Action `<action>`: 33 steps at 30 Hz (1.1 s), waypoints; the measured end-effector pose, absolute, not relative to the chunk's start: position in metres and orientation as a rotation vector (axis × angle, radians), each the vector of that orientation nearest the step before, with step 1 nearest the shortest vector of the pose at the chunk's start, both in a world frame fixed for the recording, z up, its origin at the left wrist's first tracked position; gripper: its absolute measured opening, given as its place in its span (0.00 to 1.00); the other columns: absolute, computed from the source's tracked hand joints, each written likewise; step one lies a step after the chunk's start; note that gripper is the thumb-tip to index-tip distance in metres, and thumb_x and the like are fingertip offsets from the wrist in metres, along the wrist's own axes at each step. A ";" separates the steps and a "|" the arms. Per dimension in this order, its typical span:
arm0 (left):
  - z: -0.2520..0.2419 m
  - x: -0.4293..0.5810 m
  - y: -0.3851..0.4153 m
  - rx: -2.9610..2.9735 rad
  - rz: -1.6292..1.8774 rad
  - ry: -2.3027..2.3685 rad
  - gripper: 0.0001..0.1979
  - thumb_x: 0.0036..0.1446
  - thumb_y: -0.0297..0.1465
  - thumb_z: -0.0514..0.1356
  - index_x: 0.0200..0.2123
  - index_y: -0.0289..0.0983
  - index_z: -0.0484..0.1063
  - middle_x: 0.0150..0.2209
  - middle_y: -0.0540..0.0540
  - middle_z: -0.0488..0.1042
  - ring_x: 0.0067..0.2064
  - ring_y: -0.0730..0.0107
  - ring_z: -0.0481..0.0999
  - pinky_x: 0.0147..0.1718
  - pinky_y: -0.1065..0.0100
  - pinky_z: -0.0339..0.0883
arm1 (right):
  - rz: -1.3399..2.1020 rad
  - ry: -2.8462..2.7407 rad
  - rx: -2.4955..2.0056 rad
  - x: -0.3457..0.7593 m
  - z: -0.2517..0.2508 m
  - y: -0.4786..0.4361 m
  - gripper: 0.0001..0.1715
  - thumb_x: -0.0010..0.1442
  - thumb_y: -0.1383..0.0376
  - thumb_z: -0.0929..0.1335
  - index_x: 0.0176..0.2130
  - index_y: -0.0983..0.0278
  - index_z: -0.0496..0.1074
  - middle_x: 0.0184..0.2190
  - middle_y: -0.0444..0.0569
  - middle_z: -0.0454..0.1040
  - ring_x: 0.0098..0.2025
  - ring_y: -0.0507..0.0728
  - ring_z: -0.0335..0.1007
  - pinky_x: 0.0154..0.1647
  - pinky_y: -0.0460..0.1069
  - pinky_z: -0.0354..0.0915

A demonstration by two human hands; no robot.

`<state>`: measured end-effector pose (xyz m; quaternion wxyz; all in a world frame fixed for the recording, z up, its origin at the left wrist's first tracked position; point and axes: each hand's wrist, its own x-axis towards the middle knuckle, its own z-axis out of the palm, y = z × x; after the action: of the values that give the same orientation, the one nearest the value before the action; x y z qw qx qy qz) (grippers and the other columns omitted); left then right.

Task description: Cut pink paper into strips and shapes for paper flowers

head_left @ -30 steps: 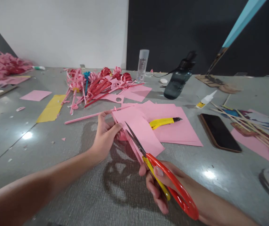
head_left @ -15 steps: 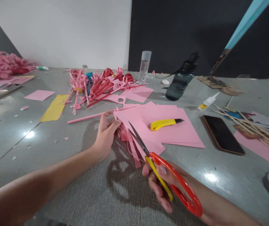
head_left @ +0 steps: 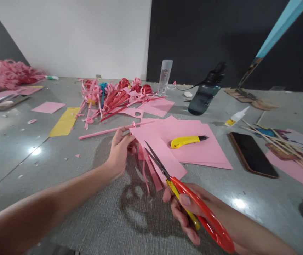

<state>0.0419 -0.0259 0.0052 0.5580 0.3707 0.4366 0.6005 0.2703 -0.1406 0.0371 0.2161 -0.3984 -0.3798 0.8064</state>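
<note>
My left hand (head_left: 120, 150) is closed in a pinch at the left edge of a piece of pink paper (head_left: 153, 140), its fingertips partly hidden. Below that grip hang narrow pink paper strips (head_left: 154, 175). Scissors (head_left: 204, 209) with red and yellow handles are held in my right hand (head_left: 184, 216); their blades are slightly parted over the pink paper. A thin rolled pink paper stick (head_left: 98, 133) lies behind my left fingers. On stacked pink sheets (head_left: 207, 154) rests a yellow utility knife (head_left: 186, 141).
Curled pink and red paper flowers (head_left: 116, 97) lie behind, near a clear bottle (head_left: 164, 78) and a dark water bottle (head_left: 206, 94). To the right are a glue bottle (head_left: 236, 117), a phone (head_left: 253, 154) and thin wooden sticks (head_left: 286, 147). Yellow paper (head_left: 65, 122) lies left.
The scissors and my right hand have shifted slightly down and to the right. My left hand keeps its pinch on the pink paper. The whole view has shifted a little.
</note>
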 end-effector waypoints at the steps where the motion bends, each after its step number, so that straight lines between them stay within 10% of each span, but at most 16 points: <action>1: 0.005 0.042 -0.026 0.867 1.417 1.038 0.16 0.51 0.29 0.63 0.45 0.40 0.69 0.24 0.55 0.71 0.20 0.79 0.65 0.19 0.75 0.55 | 2.229 -1.065 -1.100 0.271 0.036 -0.141 0.28 0.65 0.44 0.68 0.48 0.65 0.70 0.29 0.43 0.67 0.25 0.47 0.64 0.25 0.42 0.62; 33: 0.003 0.041 -0.022 0.950 1.374 1.016 0.09 0.56 0.33 0.64 0.32 0.38 0.65 0.23 0.55 0.66 0.19 0.81 0.63 0.18 0.77 0.55 | 2.221 -1.111 -1.079 0.274 0.027 -0.141 0.27 0.65 0.42 0.66 0.47 0.62 0.72 0.29 0.43 0.66 0.23 0.47 0.61 0.24 0.43 0.60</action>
<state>0.0408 -0.0219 0.0032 0.5588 0.4030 0.4310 0.5827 0.2739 -0.1412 0.0267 0.2154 -0.3890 -0.4007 0.8011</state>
